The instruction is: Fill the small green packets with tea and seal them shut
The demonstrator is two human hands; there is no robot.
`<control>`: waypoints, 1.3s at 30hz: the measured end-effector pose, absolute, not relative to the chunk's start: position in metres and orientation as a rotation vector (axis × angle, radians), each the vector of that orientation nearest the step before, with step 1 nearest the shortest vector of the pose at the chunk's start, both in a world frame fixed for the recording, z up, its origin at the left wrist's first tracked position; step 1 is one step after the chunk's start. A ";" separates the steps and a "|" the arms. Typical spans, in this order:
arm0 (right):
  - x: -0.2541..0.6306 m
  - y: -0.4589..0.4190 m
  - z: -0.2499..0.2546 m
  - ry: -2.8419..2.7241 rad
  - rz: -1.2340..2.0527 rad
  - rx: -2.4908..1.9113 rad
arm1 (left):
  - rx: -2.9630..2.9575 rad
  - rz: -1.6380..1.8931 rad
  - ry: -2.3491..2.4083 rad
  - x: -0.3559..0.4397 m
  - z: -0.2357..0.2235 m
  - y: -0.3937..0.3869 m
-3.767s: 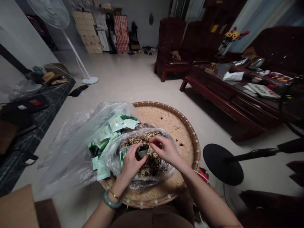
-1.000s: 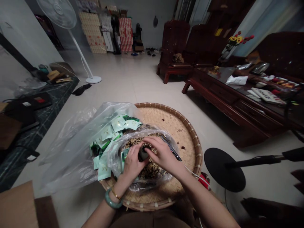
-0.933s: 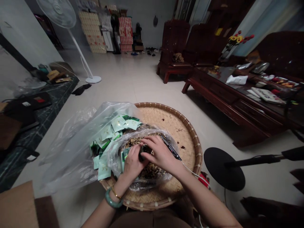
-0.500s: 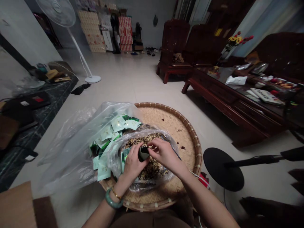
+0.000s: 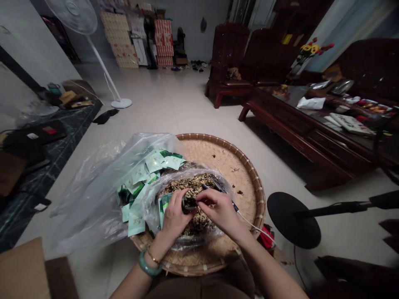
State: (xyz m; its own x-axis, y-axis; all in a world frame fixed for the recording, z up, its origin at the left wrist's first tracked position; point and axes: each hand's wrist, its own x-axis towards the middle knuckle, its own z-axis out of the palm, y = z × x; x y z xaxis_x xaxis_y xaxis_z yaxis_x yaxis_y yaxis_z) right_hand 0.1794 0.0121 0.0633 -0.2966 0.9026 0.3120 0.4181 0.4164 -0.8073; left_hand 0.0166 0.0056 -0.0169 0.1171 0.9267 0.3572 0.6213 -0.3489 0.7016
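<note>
Resting between both hands, a small dark sachet sits over a heap of black-and-cream loose flakes. The left hand curls around it, clasping it between thumb and fingers; the right hand pinches its near edge with thumb and forefinger. The flakes lie in a crumpled clear plastic bag beneath both hands. Just beyond the right hand, and partly behind it, lies a slim dark two-armed tool, with a white cord trailing past the right wrist. Left of the left hand, pale green printed packets pile up within a larger translucent bag. Under everything is a round woven bamboo tray; dark crumbs dot it right of the right hand. On the left wrist are a green bangle and a thin gold bracelet. Well right of the right hand, a black round base stands on the floor. Far ahead of the left hand stands a white pedestal fan.
</note>
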 end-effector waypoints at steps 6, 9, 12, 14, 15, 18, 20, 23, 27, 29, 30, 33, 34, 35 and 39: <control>0.176 0.008 0.071 -2.008 0.741 -1.060 | 2.068 1.126 1.502 0.017 -0.023 0.006; 0.177 0.010 0.068 -1.991 0.699 -1.102 | 2.077 1.139 1.512 0.018 -0.024 0.006; 0.178 0.017 0.058 -2.061 0.749 -1.089 | 2.097 1.124 1.487 0.019 -0.023 0.007; 0.177 0.023 0.052 -2.079 0.759 -1.081 | 2.075 1.106 1.466 0.019 -0.021 0.008; 0.177 0.025 0.050 -2.068 0.753 -1.083 | 2.054 1.091 1.448 0.018 -0.019 0.009; 0.180 0.028 0.050 -1.985 0.709 -1.079 | 1.971 1.045 1.377 0.013 -0.013 0.012; 0.184 0.026 0.054 -1.918 0.670 -1.049 | 1.915 1.032 1.349 0.011 -0.009 0.013; 0.191 0.023 0.057 -1.868 0.625 -1.003 | 1.860 1.032 1.342 0.009 -0.006 0.014; 0.192 0.019 0.055 -1.984 0.639 -0.944 | 1.841 0.969 1.286 0.011 -0.003 0.014; 0.191 0.019 0.055 -2.017 0.624 -0.903 | 1.823 0.898 1.247 0.012 -0.001 0.014; 0.191 0.018 0.056 -2.018 0.611 -0.884 | 1.813 0.861 1.235 0.012 -0.001 0.014; 0.194 0.017 0.065 -1.968 0.559 -0.833 | 1.783 0.824 1.239 0.012 -0.003 0.013; 0.195 0.016 0.068 -1.944 0.541 -0.821 | 1.773 0.839 1.249 0.012 -0.004 0.013; 0.197 0.015 0.072 -1.925 0.527 -0.814 | 1.763 0.857 1.260 0.012 -0.006 0.013; 0.202 0.008 0.077 -2.016 0.508 -0.825 | 1.737 0.900 1.308 0.012 -0.010 0.012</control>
